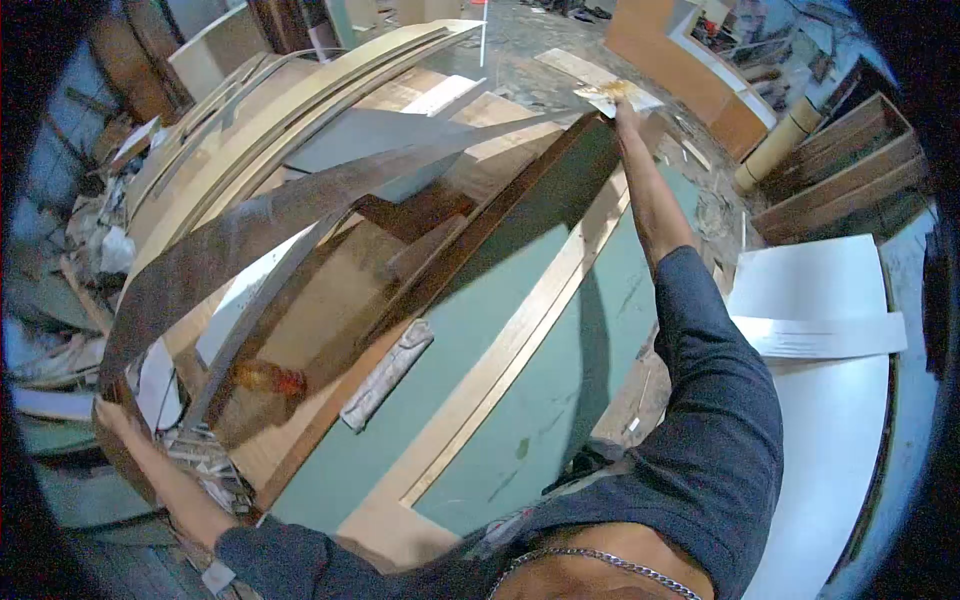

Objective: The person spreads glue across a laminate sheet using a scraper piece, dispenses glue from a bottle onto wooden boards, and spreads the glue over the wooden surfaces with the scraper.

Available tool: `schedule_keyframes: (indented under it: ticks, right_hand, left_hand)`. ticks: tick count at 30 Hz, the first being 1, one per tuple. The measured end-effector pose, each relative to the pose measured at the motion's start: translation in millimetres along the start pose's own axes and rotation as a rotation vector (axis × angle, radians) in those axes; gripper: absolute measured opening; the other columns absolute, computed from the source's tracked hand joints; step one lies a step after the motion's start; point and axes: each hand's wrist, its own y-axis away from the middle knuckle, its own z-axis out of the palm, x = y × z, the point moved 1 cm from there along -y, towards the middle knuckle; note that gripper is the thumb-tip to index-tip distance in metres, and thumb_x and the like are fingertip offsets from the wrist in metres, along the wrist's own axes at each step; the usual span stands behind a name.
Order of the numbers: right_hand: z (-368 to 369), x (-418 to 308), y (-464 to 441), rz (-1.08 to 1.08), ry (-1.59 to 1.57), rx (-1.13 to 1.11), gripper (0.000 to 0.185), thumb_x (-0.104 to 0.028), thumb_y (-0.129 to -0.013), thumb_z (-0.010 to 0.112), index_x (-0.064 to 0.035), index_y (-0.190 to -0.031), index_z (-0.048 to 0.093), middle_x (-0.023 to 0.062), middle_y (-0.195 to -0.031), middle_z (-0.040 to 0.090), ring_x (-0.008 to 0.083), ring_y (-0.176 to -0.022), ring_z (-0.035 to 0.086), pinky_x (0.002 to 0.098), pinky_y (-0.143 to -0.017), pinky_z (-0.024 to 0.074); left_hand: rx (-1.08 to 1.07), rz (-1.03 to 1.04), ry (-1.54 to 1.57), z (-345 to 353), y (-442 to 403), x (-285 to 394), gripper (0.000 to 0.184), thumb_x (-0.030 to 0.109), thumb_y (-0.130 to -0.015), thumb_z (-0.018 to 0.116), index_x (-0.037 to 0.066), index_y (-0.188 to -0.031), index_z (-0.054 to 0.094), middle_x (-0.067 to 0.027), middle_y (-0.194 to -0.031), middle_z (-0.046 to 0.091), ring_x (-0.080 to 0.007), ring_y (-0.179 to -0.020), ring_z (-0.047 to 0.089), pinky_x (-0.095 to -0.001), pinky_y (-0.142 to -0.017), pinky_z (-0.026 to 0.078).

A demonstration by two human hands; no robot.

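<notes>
Arms spread wide; the left hand, fingers partly hidden, grips a long, dark-brown, flexible strip; the right hand's blurred grip, near its far end, I cannot tell.

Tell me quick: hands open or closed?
Left hand: closed, holding a long dark-brown curved strip.
Right hand: at the strip's far end; grip cannot be told.

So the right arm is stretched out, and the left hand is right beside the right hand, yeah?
Not quite: the left hand isn't beside the right hand. The head view shows it far from there, down by the wide part of the dark strip. The right arm is stretched out.
</notes>
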Motion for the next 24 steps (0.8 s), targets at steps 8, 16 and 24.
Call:
schedule_keyframes:
  ticks: [8, 16, 24]
  right_hand:
    - [13, -103, 23, -0.157, -0.167, -0.188, 0.043, -0.026, -0.082, 0.070, 0.0124, -0.100, 0.061, 0.0162, -0.093, 0.065, 0.0223, -0.075, 0.066, 0.0354, -0.062, 0.0595]
    - [58, -139, 57, -0.133, -0.427, -0.266, 0.032, -0.019, -0.086, 0.068, 0.0098, -0.098, 0.061, 0.0151, -0.095, 0.064, 0.0231, -0.079, 0.066, 0.0386, -0.065, 0.0631]
    - [131, -26, 34, -0.171, -0.522, -0.326, 0.050, -0.022, -0.082, 0.068, 0.0122, -0.117, 0.056, 0.0153, -0.115, 0.062, 0.0232, -0.092, 0.064, 0.0358, -0.082, 0.0529]
  left_hand:
    - [0.061, -0.042, -0.029, -19, -5, -15, 0.047, 0.032, -0.098, 0.051, -0.007, -0.124, 0.056, -0.0161, -0.114, 0.063, -0.0300, -0.104, 0.060, -0.0411, -0.083, 0.050]
    - [0.065, -0.086, 0.008, -25, -3, -30, 0.045, 0.031, -0.098, 0.052, -0.006, -0.123, 0.056, -0.0161, -0.111, 0.063, -0.0299, -0.101, 0.060, -0.0411, -0.080, 0.051]
    - [0.022, -0.143, 0.138, -37, -14, -131, 0.026, 0.022, -0.097, 0.052, 0.001, -0.113, 0.058, -0.0121, -0.105, 0.062, -0.0279, -0.092, 0.060, -0.0388, -0.075, 0.052]
